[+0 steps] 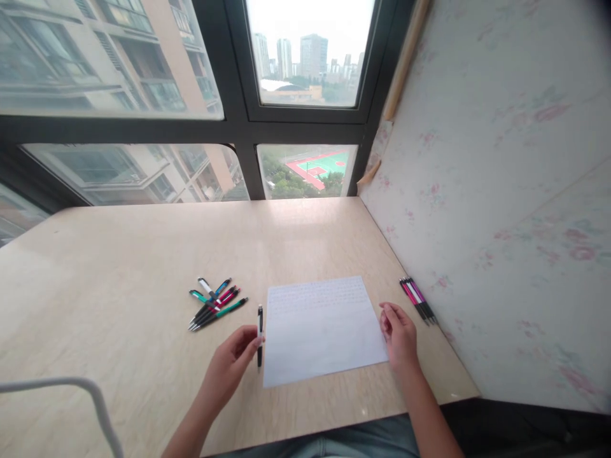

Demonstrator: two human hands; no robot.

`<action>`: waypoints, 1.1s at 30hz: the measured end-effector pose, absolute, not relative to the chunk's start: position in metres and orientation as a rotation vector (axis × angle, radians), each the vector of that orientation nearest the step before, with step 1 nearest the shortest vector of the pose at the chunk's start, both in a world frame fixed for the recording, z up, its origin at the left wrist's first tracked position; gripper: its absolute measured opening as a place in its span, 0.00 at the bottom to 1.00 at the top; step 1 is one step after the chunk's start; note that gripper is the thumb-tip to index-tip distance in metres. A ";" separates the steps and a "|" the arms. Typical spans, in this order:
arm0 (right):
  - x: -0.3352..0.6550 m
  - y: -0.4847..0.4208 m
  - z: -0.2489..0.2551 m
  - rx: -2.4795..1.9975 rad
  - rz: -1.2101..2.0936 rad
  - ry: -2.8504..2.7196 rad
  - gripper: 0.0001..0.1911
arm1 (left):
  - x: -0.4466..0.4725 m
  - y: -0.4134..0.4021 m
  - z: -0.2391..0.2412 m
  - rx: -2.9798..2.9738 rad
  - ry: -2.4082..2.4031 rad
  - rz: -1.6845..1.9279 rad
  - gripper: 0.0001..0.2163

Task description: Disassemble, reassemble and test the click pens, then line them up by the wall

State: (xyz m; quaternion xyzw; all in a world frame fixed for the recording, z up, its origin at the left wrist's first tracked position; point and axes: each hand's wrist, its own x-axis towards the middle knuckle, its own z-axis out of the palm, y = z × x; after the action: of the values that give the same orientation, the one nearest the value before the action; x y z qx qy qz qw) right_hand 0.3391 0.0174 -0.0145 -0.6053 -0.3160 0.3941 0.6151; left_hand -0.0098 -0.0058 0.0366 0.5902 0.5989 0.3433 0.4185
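Between thumb and fingers, my left hand [236, 350] grips a click pen [260, 318] with a white-and-black barrel. The pen stands lengthwise beside the left edge of a white sheet of paper [319, 337]. Rows of faint writing run across the upper part of the sheet. My right hand [398, 331] is at the sheet's right edge with its fingers curled together, and nothing shows in them. Whether it presses on the paper I cannot tell.
A loose pile of several pens [214, 304] lies left of the sheet. Several more pens [417, 300] lie side by side along the flowered wall [501, 222]. A white tube [95, 394] bends over the table [143, 254] at lower left. Windows stand behind.
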 end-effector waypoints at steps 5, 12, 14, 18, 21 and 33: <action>0.299 0.008 0.011 -1.361 1.089 -0.943 0.16 | 0.036 -0.022 0.033 1.044 1.241 0.909 0.14; 0.214 -0.015 0.036 -1.323 1.119 -1.486 0.17 | 0.057 -0.023 0.024 1.018 1.095 0.873 0.11; 0.205 -0.017 0.033 -1.346 1.069 -1.525 0.12 | 0.057 -0.023 0.020 1.066 1.078 0.895 0.11; 0.207 -0.012 0.024 -1.367 1.132 -1.367 0.09 | 0.052 -0.028 0.010 1.122 1.058 0.863 0.10; 0.213 -0.004 0.018 -1.336 1.224 -1.138 0.17 | 0.050 -0.033 0.005 1.154 1.044 0.836 0.10; 0.206 -0.008 0.026 -1.236 1.266 -1.149 0.39 | 0.054 -0.044 0.008 1.057 1.052 0.971 0.14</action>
State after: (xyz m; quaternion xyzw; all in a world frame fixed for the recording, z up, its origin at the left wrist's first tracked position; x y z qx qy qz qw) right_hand 0.2055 -0.0084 0.0260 -0.5097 -0.4739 0.5219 0.4932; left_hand 0.0535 -0.0436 0.0079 0.4616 0.4592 0.4238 0.6296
